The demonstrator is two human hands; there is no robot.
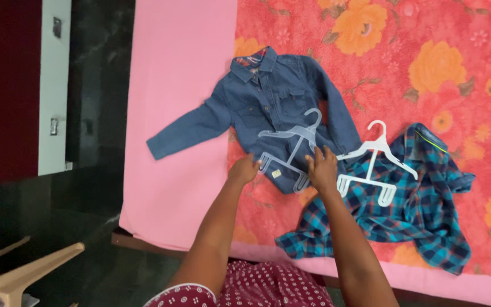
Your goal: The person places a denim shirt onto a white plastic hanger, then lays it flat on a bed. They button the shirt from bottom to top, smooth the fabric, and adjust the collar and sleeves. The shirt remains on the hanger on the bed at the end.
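A small blue denim shirt [268, 102] lies spread flat on the bed, collar away from me. A clear plastic hanger [294, 142] rests on its lower half. My left hand [244, 169] grips the shirt's bottom hem at the left corner. My right hand [322, 167] presses on the hem at the right, fingers touching the hanger's lower bar. Beside it to the right lies a crumpled blue plaid shirt [410, 210] with a white plastic hanger [373, 162] on top.
The bed carries a red floral sheet [416, 57] over a pink sheet [177, 85]. A dark floor [86, 199] lies to the left, with a beige plastic chair [24, 273] at the lower left. My maroon patterned garment [257, 287] shows at the bottom.
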